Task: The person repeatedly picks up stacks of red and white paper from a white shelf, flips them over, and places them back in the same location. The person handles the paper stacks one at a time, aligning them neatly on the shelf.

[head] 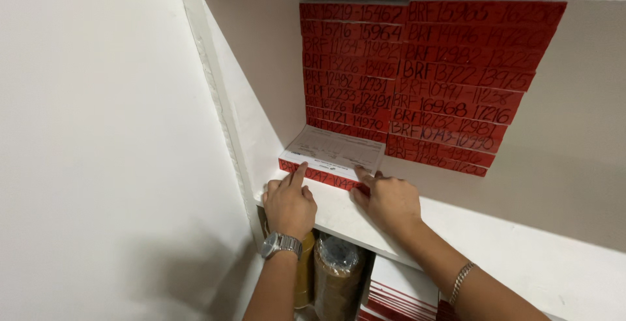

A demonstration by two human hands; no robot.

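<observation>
— Where is the booklet being handled?

— A red-spined booklet (329,158) with a pale printed cover is lain flat on the white shelf (521,256), at the foot of the left stack of red booklets (349,73) and pulled forward of it, so that its spine juts toward the shelf's front edge.

— How is it held?

— It is not clasped. The left hand (288,205) is laid near the left end of the spine, index finger stretched out and pressed against it, the other fingers curled. The right hand (386,198) is set at the right end, fingertips resting on the cover's corner. Neither grip is closed around anything; only contact by fingertips is seen.

— Why one hand at each end?

— It is judged that the booklet is kept square that way, so that it can be slid without skewing.

— And the other booklets?

— A second stack (463,79) is stood just beside the first, spines turned outward so the handwritten labels can be read. Below the shelf, rolls of brown tape (336,275) and more red-edged booklets (401,295) are stored.
</observation>
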